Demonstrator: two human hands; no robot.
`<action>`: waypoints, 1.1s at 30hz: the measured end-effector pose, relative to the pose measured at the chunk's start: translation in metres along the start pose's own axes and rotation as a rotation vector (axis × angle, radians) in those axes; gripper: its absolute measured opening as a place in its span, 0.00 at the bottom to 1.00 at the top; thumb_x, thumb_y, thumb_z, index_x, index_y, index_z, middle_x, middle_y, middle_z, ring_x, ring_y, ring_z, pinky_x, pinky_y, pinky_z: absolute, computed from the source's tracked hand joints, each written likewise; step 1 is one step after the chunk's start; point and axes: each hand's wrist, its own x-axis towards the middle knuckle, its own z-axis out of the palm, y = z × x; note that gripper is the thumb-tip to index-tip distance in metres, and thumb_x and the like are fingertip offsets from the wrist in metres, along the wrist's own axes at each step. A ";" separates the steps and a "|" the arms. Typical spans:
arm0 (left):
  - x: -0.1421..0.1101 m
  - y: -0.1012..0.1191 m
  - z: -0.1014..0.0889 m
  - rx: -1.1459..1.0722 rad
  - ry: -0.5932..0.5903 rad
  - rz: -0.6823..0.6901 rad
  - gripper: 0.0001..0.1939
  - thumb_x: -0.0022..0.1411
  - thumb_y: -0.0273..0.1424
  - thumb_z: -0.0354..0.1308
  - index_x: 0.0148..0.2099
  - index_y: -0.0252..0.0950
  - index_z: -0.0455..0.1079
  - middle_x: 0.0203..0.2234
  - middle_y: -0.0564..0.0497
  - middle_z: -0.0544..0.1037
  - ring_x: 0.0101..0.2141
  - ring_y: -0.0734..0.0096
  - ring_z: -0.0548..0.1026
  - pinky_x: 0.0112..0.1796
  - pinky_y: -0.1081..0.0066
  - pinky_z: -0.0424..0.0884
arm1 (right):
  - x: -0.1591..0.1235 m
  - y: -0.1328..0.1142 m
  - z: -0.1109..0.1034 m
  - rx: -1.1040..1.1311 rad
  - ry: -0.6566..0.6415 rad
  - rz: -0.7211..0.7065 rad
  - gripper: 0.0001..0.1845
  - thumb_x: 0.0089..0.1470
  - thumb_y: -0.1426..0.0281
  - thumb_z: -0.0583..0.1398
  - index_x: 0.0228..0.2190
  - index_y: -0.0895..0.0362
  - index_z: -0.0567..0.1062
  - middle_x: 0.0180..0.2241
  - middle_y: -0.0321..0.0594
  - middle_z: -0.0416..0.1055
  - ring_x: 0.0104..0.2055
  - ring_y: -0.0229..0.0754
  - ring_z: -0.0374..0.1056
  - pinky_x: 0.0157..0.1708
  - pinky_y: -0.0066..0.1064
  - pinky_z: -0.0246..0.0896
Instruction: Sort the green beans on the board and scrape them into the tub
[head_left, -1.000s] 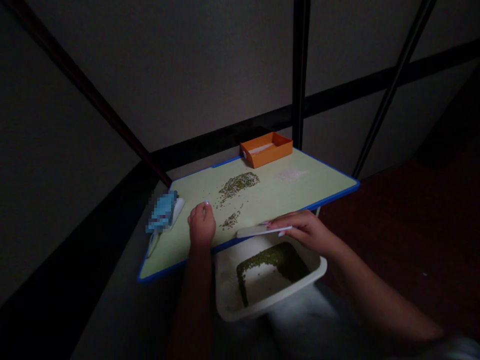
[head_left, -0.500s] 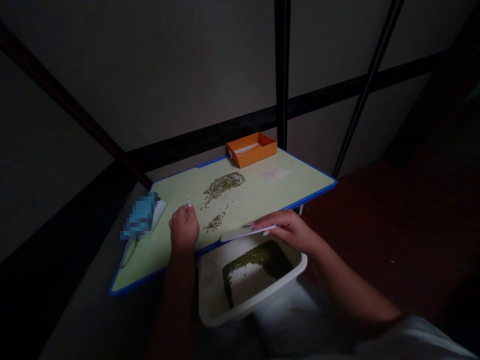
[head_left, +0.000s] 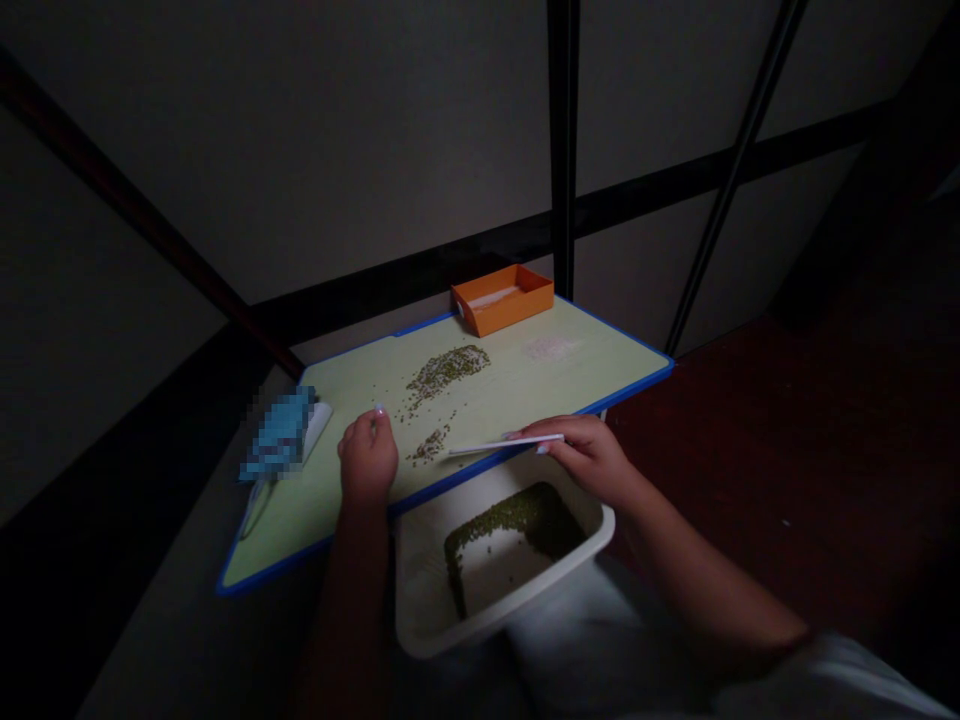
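Observation:
My right hand (head_left: pixel 596 455) grips a thin, flat white card (head_left: pixel 502 445), held nearly edge-on above the table's front edge. Just left of the card lies a small heap of green beans with pale grains (head_left: pixel 431 446). A larger mixed heap of green beans and pale grains (head_left: pixel 448 372) is spread behind it. My left hand (head_left: pixel 369 455) rests on the table with its fingers curled closed; whatever may be inside is hidden. Below the front edge, a white basin (head_left: pixel 424 615) holds many green beans, gathered mostly along its far and right sides.
The pale green table (head_left: pixel 592 375) has a blue rim. An orange open box (head_left: pixel 510 315) with white grains stands at its back edge, near a patch of pale grains (head_left: pixel 551 347). A blurred blue packet (head_left: pixel 281 430) lies at the left. Panelled doors rise behind.
My right hand has lifted slightly, and the white card has tilted from showing its face to nearly edge-on, its tip moving up toward the small heap. My left hand has stayed put.

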 end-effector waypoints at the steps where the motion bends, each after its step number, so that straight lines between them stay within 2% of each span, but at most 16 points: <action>1: 0.000 0.000 0.000 -0.001 0.000 -0.005 0.21 0.70 0.43 0.43 0.44 0.39 0.74 0.46 0.39 0.81 0.52 0.54 0.75 0.58 0.53 0.68 | 0.001 0.001 0.000 -0.020 0.036 0.009 0.13 0.62 0.59 0.63 0.37 0.50 0.87 0.39 0.42 0.86 0.42 0.47 0.82 0.45 0.37 0.77; 5: 0.000 0.002 -0.001 -0.024 0.008 -0.011 0.20 0.69 0.42 0.44 0.44 0.39 0.75 0.48 0.38 0.81 0.53 0.53 0.75 0.59 0.52 0.67 | 0.012 0.003 -0.002 -0.096 0.092 0.029 0.13 0.62 0.61 0.62 0.36 0.52 0.87 0.35 0.42 0.85 0.36 0.46 0.82 0.39 0.35 0.75; 7: -0.001 0.003 0.000 -0.035 0.012 -0.005 0.20 0.68 0.42 0.44 0.44 0.39 0.75 0.48 0.38 0.81 0.53 0.52 0.75 0.59 0.51 0.67 | 0.020 0.002 -0.001 -0.101 0.019 0.011 0.13 0.62 0.61 0.63 0.36 0.53 0.87 0.35 0.42 0.85 0.37 0.46 0.81 0.39 0.35 0.75; 12: -0.001 0.006 0.000 -0.035 0.018 -0.016 0.19 0.68 0.41 0.45 0.44 0.38 0.75 0.48 0.38 0.81 0.55 0.53 0.75 0.62 0.51 0.65 | 0.036 -0.005 -0.003 -0.026 -0.270 -0.042 0.14 0.63 0.60 0.62 0.36 0.54 0.86 0.38 0.42 0.85 0.40 0.44 0.81 0.43 0.33 0.74; 15: -0.001 0.006 0.000 -0.043 0.025 -0.009 0.19 0.67 0.40 0.45 0.43 0.39 0.75 0.49 0.39 0.82 0.55 0.52 0.75 0.62 0.51 0.65 | 0.038 -0.006 -0.011 -0.026 -0.322 0.029 0.18 0.62 0.56 0.63 0.34 0.55 0.86 0.34 0.42 0.85 0.36 0.43 0.80 0.39 0.32 0.73; 18: -0.001 0.006 0.000 -0.049 0.022 0.003 0.20 0.66 0.41 0.44 0.43 0.38 0.75 0.48 0.38 0.82 0.55 0.52 0.75 0.62 0.52 0.65 | 0.036 -0.004 -0.022 -0.048 -0.253 0.071 0.22 0.60 0.51 0.63 0.30 0.57 0.84 0.29 0.41 0.82 0.32 0.42 0.76 0.34 0.31 0.71; 21: -0.001 0.006 0.001 -0.044 0.026 0.006 0.22 0.66 0.41 0.43 0.44 0.37 0.75 0.49 0.37 0.82 0.56 0.51 0.75 0.63 0.52 0.65 | 0.035 0.002 -0.031 -0.096 -0.063 0.056 0.25 0.59 0.49 0.63 0.25 0.57 0.82 0.24 0.39 0.77 0.27 0.40 0.71 0.28 0.29 0.67; 24: -0.001 0.005 0.002 -0.030 0.033 0.021 0.23 0.66 0.41 0.42 0.44 0.36 0.75 0.48 0.36 0.82 0.55 0.51 0.76 0.62 0.52 0.65 | 0.035 0.008 -0.032 -0.209 0.117 0.029 0.26 0.63 0.52 0.61 0.23 0.58 0.79 0.21 0.37 0.73 0.23 0.39 0.67 0.22 0.27 0.62; 26: -0.001 0.003 0.003 -0.020 0.037 0.035 0.23 0.66 0.41 0.42 0.45 0.36 0.75 0.48 0.36 0.82 0.54 0.50 0.76 0.61 0.51 0.66 | 0.036 0.010 -0.028 -0.310 0.092 -0.073 0.23 0.66 0.57 0.59 0.27 0.58 0.82 0.25 0.40 0.79 0.26 0.41 0.73 0.26 0.29 0.67; 28: -0.001 0.002 0.003 -0.013 0.043 0.045 0.23 0.66 0.41 0.41 0.45 0.36 0.75 0.48 0.36 0.82 0.54 0.50 0.77 0.61 0.51 0.66 | 0.035 0.011 -0.022 -0.419 -0.070 -0.263 0.17 0.68 0.62 0.58 0.37 0.56 0.84 0.36 0.45 0.84 0.37 0.45 0.80 0.38 0.32 0.75; 30: -0.002 0.001 0.003 -0.013 0.050 0.051 0.23 0.66 0.41 0.42 0.44 0.36 0.76 0.47 0.37 0.82 0.54 0.50 0.77 0.61 0.51 0.66 | 0.034 0.013 -0.015 -0.516 -0.246 -0.455 0.15 0.68 0.66 0.57 0.47 0.55 0.83 0.45 0.48 0.84 0.47 0.46 0.81 0.49 0.36 0.76; 31: -0.002 0.001 0.003 -0.016 0.053 0.052 0.23 0.66 0.41 0.42 0.44 0.37 0.76 0.47 0.37 0.82 0.54 0.51 0.77 0.61 0.52 0.66 | 0.032 0.014 -0.012 -0.558 -0.298 -0.520 0.16 0.68 0.68 0.57 0.50 0.55 0.81 0.47 0.49 0.84 0.49 0.47 0.81 0.51 0.37 0.75; 33: -0.002 0.001 0.004 -0.022 0.058 0.050 0.22 0.66 0.41 0.42 0.44 0.37 0.76 0.47 0.38 0.82 0.54 0.51 0.76 0.61 0.52 0.66 | 0.030 0.017 -0.008 -0.635 -0.319 -0.576 0.18 0.67 0.70 0.56 0.54 0.57 0.79 0.49 0.51 0.83 0.50 0.47 0.81 0.51 0.38 0.76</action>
